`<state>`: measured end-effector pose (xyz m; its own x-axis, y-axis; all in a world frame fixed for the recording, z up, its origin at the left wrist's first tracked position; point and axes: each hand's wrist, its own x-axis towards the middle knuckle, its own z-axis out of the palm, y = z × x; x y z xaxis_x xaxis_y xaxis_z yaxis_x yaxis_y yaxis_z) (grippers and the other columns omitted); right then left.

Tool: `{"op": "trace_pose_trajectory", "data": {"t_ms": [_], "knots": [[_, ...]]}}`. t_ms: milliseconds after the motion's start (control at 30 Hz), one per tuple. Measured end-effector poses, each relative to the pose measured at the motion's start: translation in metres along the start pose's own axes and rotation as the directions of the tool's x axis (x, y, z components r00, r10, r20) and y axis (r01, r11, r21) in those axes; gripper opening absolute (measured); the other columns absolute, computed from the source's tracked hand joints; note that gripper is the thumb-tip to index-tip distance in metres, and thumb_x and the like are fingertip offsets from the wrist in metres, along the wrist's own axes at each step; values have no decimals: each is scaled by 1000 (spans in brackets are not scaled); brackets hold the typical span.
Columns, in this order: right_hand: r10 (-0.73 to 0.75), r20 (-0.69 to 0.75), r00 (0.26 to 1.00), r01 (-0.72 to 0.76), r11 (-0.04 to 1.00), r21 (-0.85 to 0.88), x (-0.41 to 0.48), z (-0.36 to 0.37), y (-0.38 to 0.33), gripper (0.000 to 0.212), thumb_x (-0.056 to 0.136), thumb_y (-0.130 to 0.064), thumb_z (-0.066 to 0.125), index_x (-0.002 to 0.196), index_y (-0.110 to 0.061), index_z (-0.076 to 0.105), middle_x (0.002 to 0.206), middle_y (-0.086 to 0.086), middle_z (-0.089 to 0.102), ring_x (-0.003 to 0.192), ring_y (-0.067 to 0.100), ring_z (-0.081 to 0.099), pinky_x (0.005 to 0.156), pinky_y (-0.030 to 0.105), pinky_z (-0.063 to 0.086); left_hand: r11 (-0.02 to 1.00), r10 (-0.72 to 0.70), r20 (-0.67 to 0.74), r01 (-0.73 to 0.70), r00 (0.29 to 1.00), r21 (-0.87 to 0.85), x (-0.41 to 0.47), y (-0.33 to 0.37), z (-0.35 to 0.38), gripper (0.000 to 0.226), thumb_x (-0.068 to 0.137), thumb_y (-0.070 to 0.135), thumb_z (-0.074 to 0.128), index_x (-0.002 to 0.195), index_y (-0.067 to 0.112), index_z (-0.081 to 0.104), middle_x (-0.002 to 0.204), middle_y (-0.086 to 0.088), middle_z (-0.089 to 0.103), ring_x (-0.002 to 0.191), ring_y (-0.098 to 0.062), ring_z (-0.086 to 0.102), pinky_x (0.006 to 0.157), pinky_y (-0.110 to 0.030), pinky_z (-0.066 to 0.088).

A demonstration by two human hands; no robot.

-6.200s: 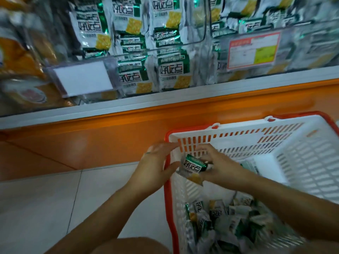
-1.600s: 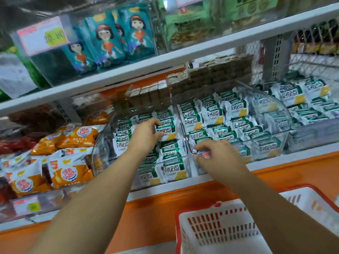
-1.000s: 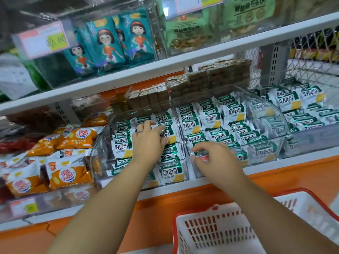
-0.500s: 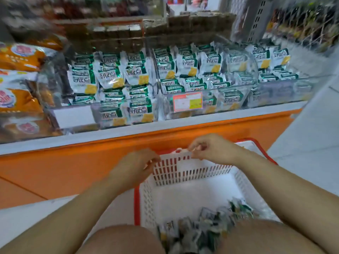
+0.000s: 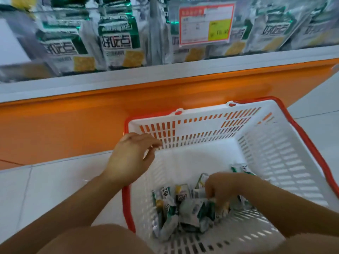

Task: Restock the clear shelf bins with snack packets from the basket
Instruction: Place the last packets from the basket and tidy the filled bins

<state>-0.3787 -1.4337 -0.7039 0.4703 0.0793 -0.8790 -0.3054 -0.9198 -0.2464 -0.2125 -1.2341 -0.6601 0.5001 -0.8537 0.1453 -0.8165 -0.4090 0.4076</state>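
A white basket (image 5: 275,153) with a red rim stands on the floor under the shelf. A heap of green-and-white snack packets (image 5: 183,208) lies in its near end. My right hand (image 5: 222,189) is down in the heap, its fingers curled round a packet. Over the basket's left rim hovers my left hand (image 5: 130,156), fingers relaxed and holding nothing. The clear shelf bins (image 5: 117,43) along the top are packed with the same packets standing upright.
A red-framed price label (image 5: 205,24) hangs on a bin front. An orange base panel (image 5: 73,125) runs below the grey shelf edge. Pale floor tiles (image 5: 45,189) lie left of the basket. My knee (image 5: 91,241) fills the bottom edge.
Both hands left the shelf bins and came down to the basket. My right hand has dropped from the far rim into the packet heap; my left hand moved to the left rim.
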Motion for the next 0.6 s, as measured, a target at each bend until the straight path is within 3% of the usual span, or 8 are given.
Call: {"op": "trace_pose_trajectory", "data": {"t_ms": [67, 200, 267, 367, 433, 500, 600], "knots": [[22, 5, 1000, -22, 996, -91, 5, 7, 2, 36, 73, -29, 78, 61, -21, 45, 72, -1, 48, 79, 21, 49, 73, 25, 36, 1000, 6, -2, -6, 1000, -1, 0, -2, 2, 23, 82, 20, 55, 97, 25, 71, 95, 11, 72, 79, -12, 63, 79, -26, 35], [29, -50, 998, -33, 997, -68, 4, 4, 4, 38, 77, -23, 74, 58, -23, 42, 69, -2, 44, 73, 20, 46, 65, 22, 35, 1000, -2, 3, 2, 1000, 17, -1, -1, 2, 22, 82, 21, 56, 97, 25, 71, 94, 12, 71, 79, -12, 63, 80, -25, 35], [37, -107, 994, -37, 999, -6, -7, -8, 0, 20, 80, -27, 73, 75, -20, 55, 78, -5, 42, 78, 18, 44, 65, 23, 36, 1000, -2, 34, 2, 999, 22, -1, -2, 1, 21, 83, 21, 55, 97, 25, 70, 95, 12, 71, 81, -12, 64, 82, -25, 36], [74, -213, 974, -52, 993, 108, -33, -30, -10, 41, 81, -36, 73, 116, -22, 57, 98, -9, 41, 92, 14, 47, 78, 25, 43, 999, -31, 183, 38, 983, -37, 1, 1, -9, 20, 92, 20, 55, 105, 27, 68, 104, 12, 68, 90, -8, 62, 90, -29, 44], [29, -312, 950, 23, 987, 160, -57, -48, -23, 42, 82, -37, 71, 119, -25, 56, 92, -11, 46, 83, 8, 52, 70, 20, 44, 990, -62, 271, 92, 961, -102, 3, 8, -24, 21, 95, 20, 55, 112, 27, 66, 111, 12, 65, 91, -2, 58, 87, -26, 49], [-36, -406, 913, 111, 981, 162, -87, -67, -40, 39, 86, -34, 67, 121, -22, 56, 76, -17, 40, 64, -3, 42, 55, 12, 33, 978, -73, 315, 129, 946, -161, 4, 20, -44, 24, 96, 22, 54, 117, 27, 62, 112, 14, 61, 92, 2, 56, 82, -17, 48], [-100, -543, 834, 228, 958, 174, -134, -94, -69, 34, 90, -29, 64, 121, -19, 55, 70, -18, 34, 53, -12, 42, 50, 8, 34, 922, -90, 326, 202, 941, -330, 2, 38, -83, 20, 95, 28, 55, 114, 35, 58, 110, 18, 59, 96, 1, 58, 81, -17, 48]]}}
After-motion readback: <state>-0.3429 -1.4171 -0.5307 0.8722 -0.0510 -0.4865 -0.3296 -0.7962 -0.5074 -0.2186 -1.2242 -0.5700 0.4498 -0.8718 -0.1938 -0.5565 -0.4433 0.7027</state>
